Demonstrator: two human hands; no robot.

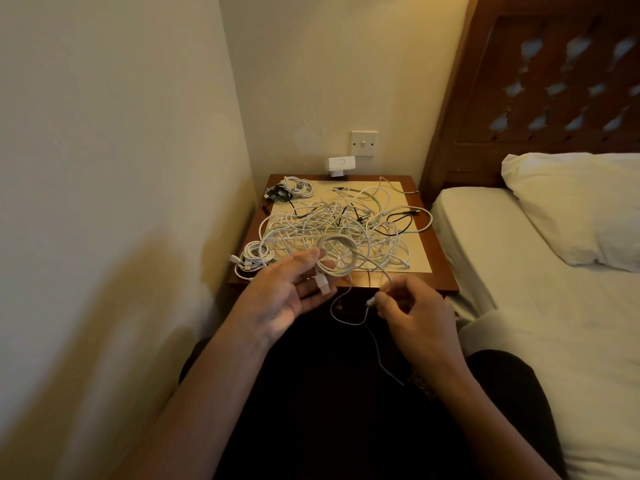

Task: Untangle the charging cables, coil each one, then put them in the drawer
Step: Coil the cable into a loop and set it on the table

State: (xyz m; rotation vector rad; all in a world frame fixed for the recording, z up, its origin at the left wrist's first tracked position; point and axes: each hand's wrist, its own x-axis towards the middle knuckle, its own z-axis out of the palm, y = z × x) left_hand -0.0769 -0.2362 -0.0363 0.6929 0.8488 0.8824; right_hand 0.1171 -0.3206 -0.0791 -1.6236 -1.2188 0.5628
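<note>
The white coil (pixel 337 252) hangs just below the middle of the frame, above the near edge of the bedside table (pixel 440 268). The left hand (pixel 277 292) pinches it between thumb and fingertips, with its plug (pixel 322 285) lying across the fingers, I reckon so the loops cannot spring apart. The right hand (pixel 415 313) nips the loose tail (pixel 341 318) in curled fingers, probably to feed it round as the next loop. Behind, the tangle (pixel 332 220) of white and black cables sprawls over the tabletop, so most of the job is left. Two finished bundles (pixel 256 256) sit at the table's left corners, seemingly parked clear of the mess. I cannot make out the drawer.
</note>
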